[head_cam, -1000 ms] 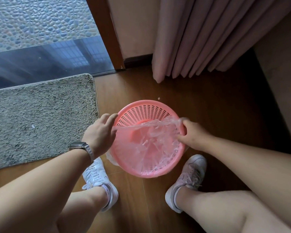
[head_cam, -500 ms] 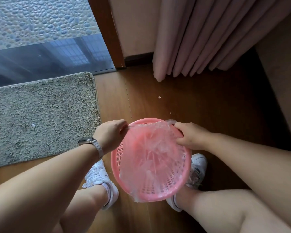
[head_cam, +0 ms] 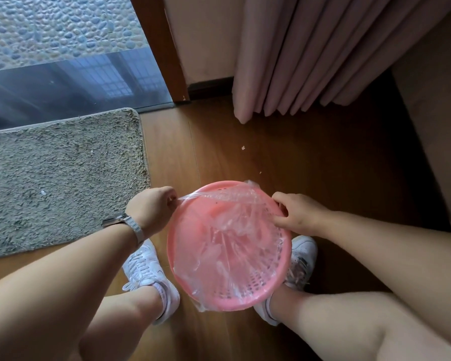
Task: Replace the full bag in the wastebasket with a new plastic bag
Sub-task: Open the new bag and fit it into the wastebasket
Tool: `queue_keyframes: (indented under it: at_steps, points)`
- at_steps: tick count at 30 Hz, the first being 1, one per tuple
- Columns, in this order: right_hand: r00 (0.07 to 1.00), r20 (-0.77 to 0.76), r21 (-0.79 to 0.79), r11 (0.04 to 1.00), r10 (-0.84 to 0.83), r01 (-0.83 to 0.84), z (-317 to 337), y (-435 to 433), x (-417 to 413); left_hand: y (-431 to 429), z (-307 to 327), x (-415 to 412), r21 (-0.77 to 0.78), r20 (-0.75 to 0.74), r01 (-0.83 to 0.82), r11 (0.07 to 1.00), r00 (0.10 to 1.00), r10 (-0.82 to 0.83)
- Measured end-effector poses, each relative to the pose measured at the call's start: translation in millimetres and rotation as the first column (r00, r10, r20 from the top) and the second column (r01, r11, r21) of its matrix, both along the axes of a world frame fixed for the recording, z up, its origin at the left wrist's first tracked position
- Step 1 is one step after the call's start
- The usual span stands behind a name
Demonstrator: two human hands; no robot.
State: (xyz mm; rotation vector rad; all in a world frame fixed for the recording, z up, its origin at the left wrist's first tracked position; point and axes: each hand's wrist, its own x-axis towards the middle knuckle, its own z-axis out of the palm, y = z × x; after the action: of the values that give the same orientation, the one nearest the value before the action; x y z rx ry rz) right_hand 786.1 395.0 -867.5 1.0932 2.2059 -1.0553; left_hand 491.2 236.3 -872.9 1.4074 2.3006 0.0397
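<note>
Wooden floor [head_cam: 310, 165], with a grey mat [head_cam: 63, 173] at left and pink curtains [head_cam: 310, 53] beyond. The left hand [head_cam: 151, 212] pinches the edge of the clear plastic bag [head_cam: 227, 230] at the left rim; the right hand [head_cam: 297, 214] pinches it at the right rim; the bag is stretched across the mouth of the pink wastebasket [head_cam: 248, 303], which stands between two white shoes.

wastebasket [head_cam: 229, 300] base hidden, rug [head_cam: 63, 178] cut off
</note>
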Motion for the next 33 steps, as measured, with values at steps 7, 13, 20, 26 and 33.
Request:
queue_keyframes:
  at_steps: [7, 13, 20, 26, 33]
  points:
    - [0.929, -0.261, 0.346, 0.924, 0.262, -0.163, 2, 15, -14, -6, 3, -11, -0.079, 0.059, -0.135, 0.988, 0.988, 0.14]
    - [0.47, -0.336, 0.609, 0.569, 0.816, -0.553, -7, -5, -59, -2, 6, 2, -0.045, 0.119, -0.23, 0.972, 0.965, 0.234]
    - [0.62, -0.337, 0.657, 0.649, 0.709, -0.385, -22, 8, -77, 4, 1, 13, -0.022, 0.177, -0.29, 0.957, 0.941, 0.289]
    - [0.834, -0.418, 0.345, 0.912, 0.361, -0.222, -25, 25, -74, 15, -3, 15, -0.004, 0.265, -0.365, 0.931, 0.897, 0.353]
    - [0.835, -0.403, 0.339, 0.908, 0.375, -0.244, -22, 39, -58, 16, -8, 11, -0.028, 0.331, -0.389, 0.921, 0.866, 0.376]
